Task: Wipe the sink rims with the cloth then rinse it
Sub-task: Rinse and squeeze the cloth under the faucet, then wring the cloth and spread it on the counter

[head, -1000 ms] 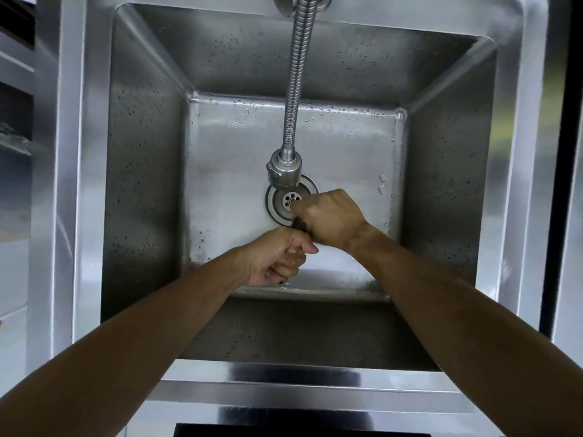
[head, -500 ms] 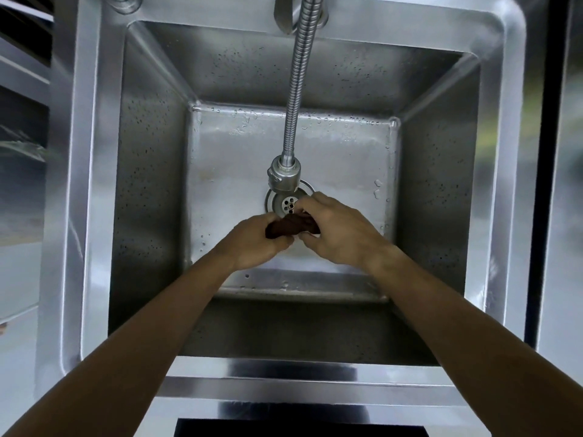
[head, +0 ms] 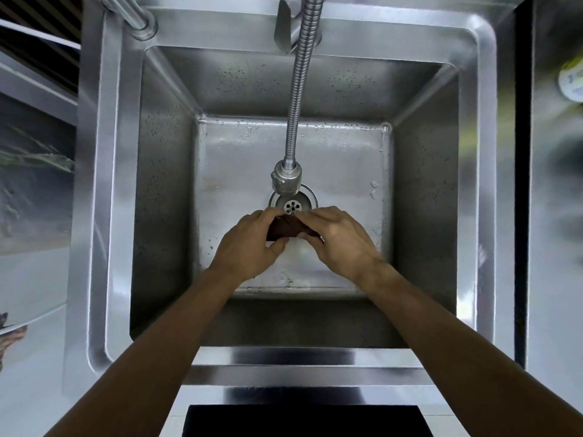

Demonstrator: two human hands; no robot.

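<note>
A small dark brown cloth (head: 284, 227), bunched into a roll, is held between both hands over the middle of the steel sink basin. My left hand (head: 249, 244) grips its left end and my right hand (head: 339, 239) grips its right end; most of the cloth is hidden by the fingers. The sink rim (head: 104, 190) frames the deep basin. The flexible metal faucet hose (head: 299, 89) hangs down, and its nozzle (head: 286, 182) sits just above the drain (head: 293, 205), beyond the hands. No water stream is visible.
Water droplets speckle the basin walls and floor. A second pipe (head: 132, 14) stands at the rim's far left corner. A steel counter (head: 555, 216) lies to the right with a blurred round object (head: 571, 80). A dark opening (head: 306, 421) sits below the front rim.
My hands went from stacked and twisted together to side by side, spreading the rolled cloth between them. The view shifted so more of the far rim shows.
</note>
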